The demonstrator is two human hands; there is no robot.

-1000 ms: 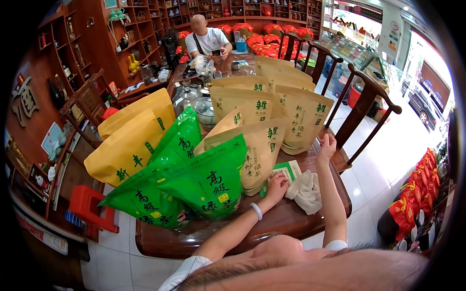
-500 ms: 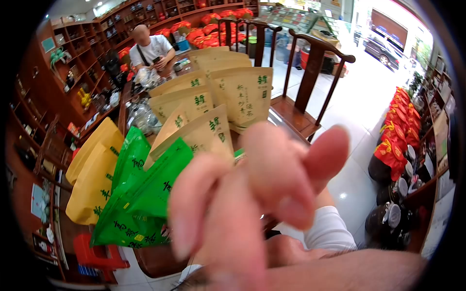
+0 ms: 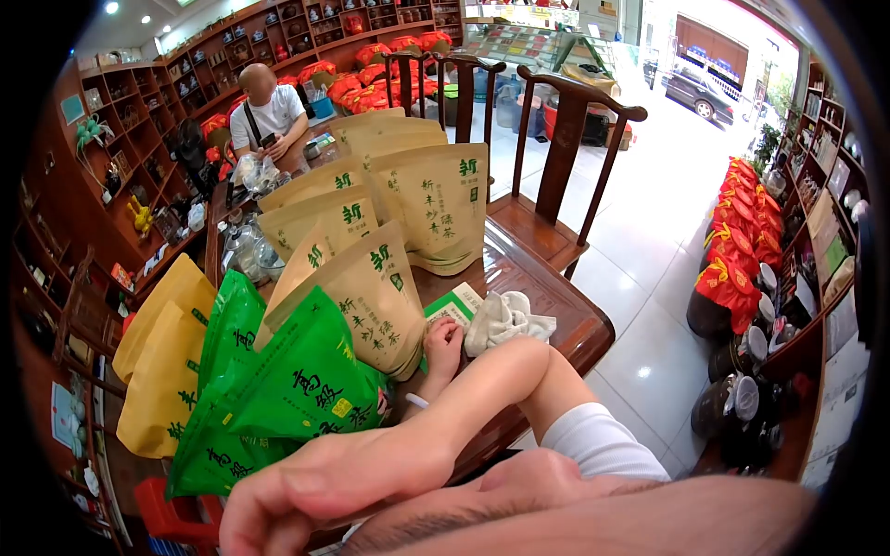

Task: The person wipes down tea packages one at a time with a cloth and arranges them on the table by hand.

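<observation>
Resting on the near end of a green-and-white card (image 3: 455, 307), the left hand (image 3: 444, 344) has its fingers bent; whether they pinch it or only lie there, I cannot tell. A pale bracelet (image 3: 416, 399) circles that wrist. The right hand (image 3: 320, 486) is raised close to the camera at the near left, crossing in front of the left forearm. Its fingers curl downward, their tips cannot be made out, and I cannot tell whether they hold anything.

The card lies flat on the dark wooden table (image 3: 556, 278), with a crumpled whitish cloth (image 3: 508, 324) just to its right. Immediately left stands a tan pouch (image 3: 375, 320) with green lettering, and more tan pouches (image 3: 434, 213) stand farther back. Two glossy green pouches (image 3: 295, 387) lean together at the near left, with two yellow pouches (image 3: 170, 361) beyond their left side.

At the far left end of the table, a seated person (image 3: 278, 113) in white holds a phone (image 3: 269, 141). Dark wooden chairs (image 3: 565, 153) line the right side.
</observation>
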